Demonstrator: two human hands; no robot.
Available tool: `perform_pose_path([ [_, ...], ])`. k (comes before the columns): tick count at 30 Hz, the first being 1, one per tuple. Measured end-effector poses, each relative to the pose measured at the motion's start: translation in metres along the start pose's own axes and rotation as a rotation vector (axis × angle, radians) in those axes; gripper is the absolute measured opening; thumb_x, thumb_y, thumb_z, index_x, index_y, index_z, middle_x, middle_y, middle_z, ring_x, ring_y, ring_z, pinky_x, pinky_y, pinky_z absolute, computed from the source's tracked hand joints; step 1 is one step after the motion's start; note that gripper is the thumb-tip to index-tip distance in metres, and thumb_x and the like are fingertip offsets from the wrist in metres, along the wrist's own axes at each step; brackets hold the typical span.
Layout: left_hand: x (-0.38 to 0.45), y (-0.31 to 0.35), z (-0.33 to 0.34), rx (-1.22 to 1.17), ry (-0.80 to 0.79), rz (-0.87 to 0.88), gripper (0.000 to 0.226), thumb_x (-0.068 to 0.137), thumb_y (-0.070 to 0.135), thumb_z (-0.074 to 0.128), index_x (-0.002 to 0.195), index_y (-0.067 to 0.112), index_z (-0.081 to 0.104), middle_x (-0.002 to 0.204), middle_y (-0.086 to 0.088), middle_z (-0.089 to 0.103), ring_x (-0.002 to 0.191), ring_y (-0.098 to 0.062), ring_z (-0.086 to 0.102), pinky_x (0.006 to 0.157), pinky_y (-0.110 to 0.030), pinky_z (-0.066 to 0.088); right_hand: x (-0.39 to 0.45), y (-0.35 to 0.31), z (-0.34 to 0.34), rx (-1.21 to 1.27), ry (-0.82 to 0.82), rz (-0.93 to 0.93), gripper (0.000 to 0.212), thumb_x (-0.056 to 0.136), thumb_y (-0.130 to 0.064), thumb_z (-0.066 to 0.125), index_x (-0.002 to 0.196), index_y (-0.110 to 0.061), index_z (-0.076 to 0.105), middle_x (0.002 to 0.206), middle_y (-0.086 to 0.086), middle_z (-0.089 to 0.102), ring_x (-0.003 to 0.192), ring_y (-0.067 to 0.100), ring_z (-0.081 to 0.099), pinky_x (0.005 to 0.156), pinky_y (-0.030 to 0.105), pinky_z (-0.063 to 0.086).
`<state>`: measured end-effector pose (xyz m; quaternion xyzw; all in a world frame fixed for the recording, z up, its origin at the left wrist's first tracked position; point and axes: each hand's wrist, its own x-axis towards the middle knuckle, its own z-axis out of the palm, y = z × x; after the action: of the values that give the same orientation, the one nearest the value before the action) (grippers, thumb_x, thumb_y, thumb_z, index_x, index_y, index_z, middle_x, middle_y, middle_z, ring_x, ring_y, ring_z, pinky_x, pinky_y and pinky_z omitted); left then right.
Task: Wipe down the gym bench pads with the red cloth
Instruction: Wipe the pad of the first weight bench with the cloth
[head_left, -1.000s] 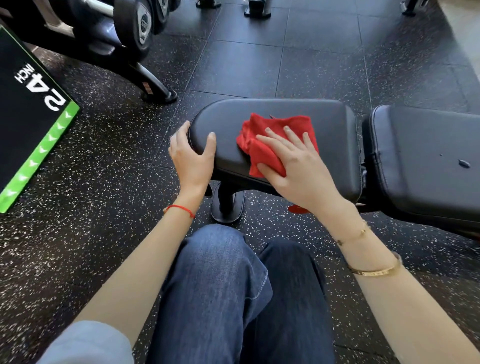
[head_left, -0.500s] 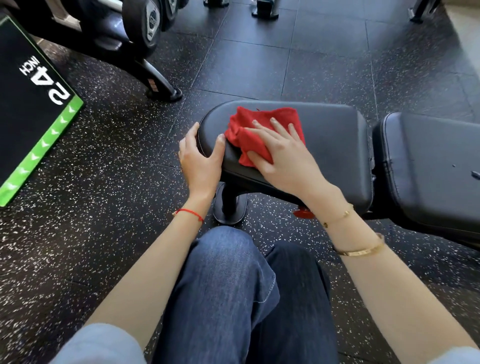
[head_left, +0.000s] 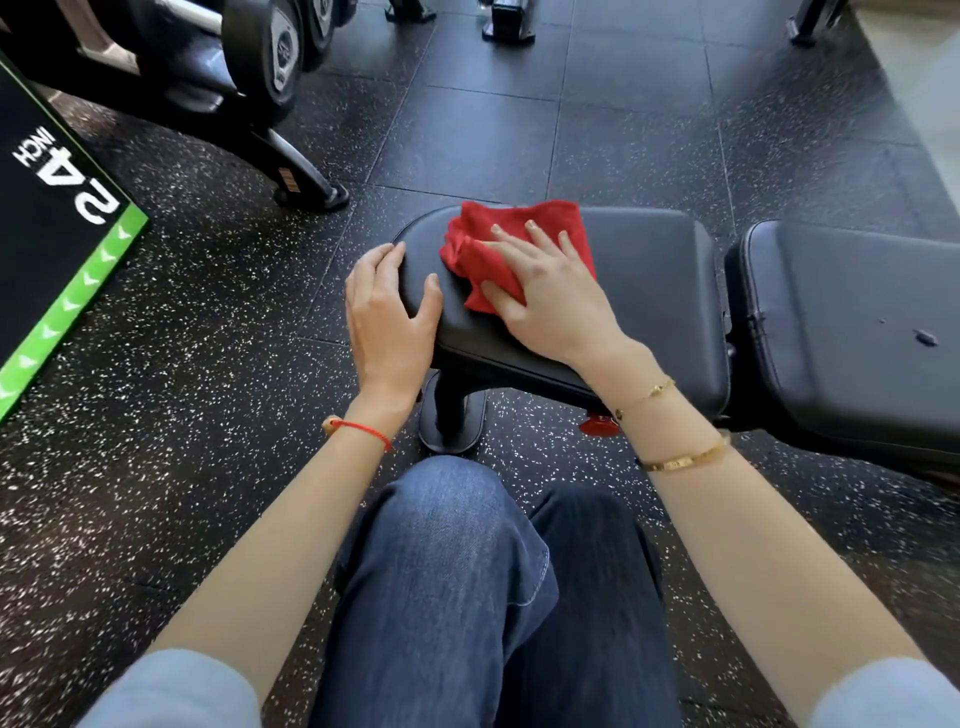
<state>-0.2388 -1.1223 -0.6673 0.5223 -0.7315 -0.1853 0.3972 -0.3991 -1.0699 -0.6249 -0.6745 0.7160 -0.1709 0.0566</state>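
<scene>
The right hand (head_left: 550, 296) presses flat, fingers straight, on the one red cloth (head_left: 511, 244), which lies at the left end of the seat pad (head_left: 649, 280). The left hand (head_left: 387, 312) cups that pad's rounded left edge, thumb on top. Two pads show: the seat pad's unwiped length and the back pad (head_left: 852, 322) run rightward from the cloth, so I judge the right hand nearer.

We see bare seat pad (head_left: 649, 270) right of the red cloth (head_left: 519, 234); the left hand (head_left: 387, 312) blocks its left end.
</scene>
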Motion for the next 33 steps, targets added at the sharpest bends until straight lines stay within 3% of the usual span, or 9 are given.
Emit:
perform_pose_path([
  [6,0.006,0.010,-0.003,0.041,-0.099,0.190,0.029,0.094,0.013,0.055,0.118,0.005,0.068,0.120,-0.009,0.064,0.118,-0.025,0.052,0.107,-0.026,0.033,-0.032,0.046,-0.018,0.013,0.091,0.116,0.046,0.093,-0.032,0.051,0.139,-0.027,0.044,0.150,-0.002,0.039,0.142,0.031,0.027,0.117,0.048,0.013],
  [11,0.006,0.023,0.007,0.035,-0.099,0.184,0.026,0.093,0.015,0.055,0.112,0.006,0.071,0.114,-0.008,0.066,0.114,-0.024,0.053,0.105,-0.024,0.034,0.010,0.067,-0.029,-0.010,0.072,0.329,0.050,0.094,-0.035,0.047,0.142,-0.024,0.039,0.153,0.000,0.033,0.143,0.032,0.022,0.118,0.049,0.007],
  [18,0.003,0.024,0.012,-0.013,-0.042,0.133,0.022,0.090,0.015,0.059,0.105,0.008,0.073,0.108,-0.007,0.068,0.109,-0.024,0.055,0.102,-0.026,0.037,-0.018,0.020,-0.007,0.010,0.045,0.068,0.047,0.093,-0.036,0.049,0.139,-0.030,0.043,0.152,-0.006,0.036,0.144,0.027,0.022,0.119,0.046,0.009],
  [22,0.003,0.022,0.013,-0.033,-0.040,0.130,0.021,0.089,0.016,0.060,0.105,0.009,0.073,0.108,-0.005,0.068,0.110,-0.023,0.055,0.103,-0.026,0.038,-0.041,0.056,-0.020,0.042,0.078,0.111,0.048,0.092,-0.035,0.052,0.139,-0.028,0.044,0.151,-0.004,0.037,0.143,0.030,0.024,0.118,0.047,0.011],
  [28,0.001,0.023,0.014,-0.044,-0.027,0.124,0.021,0.090,0.016,0.060,0.104,0.009,0.074,0.108,-0.004,0.068,0.111,-0.022,0.054,0.102,-0.021,0.036,0.002,0.094,-0.038,0.010,0.084,0.368,0.052,0.094,-0.038,0.048,0.142,-0.022,0.039,0.153,0.001,0.033,0.143,0.033,0.022,0.118,0.048,0.007],
  [33,0.002,0.022,0.014,-0.036,-0.021,0.137,0.019,0.089,0.014,0.061,0.102,0.008,0.074,0.106,-0.006,0.069,0.108,-0.024,0.055,0.100,-0.021,0.035,0.002,0.039,-0.015,0.050,0.025,0.131,0.052,0.090,-0.038,0.053,0.140,-0.029,0.041,0.153,-0.002,0.034,0.143,0.029,0.023,0.119,0.045,0.008],
])
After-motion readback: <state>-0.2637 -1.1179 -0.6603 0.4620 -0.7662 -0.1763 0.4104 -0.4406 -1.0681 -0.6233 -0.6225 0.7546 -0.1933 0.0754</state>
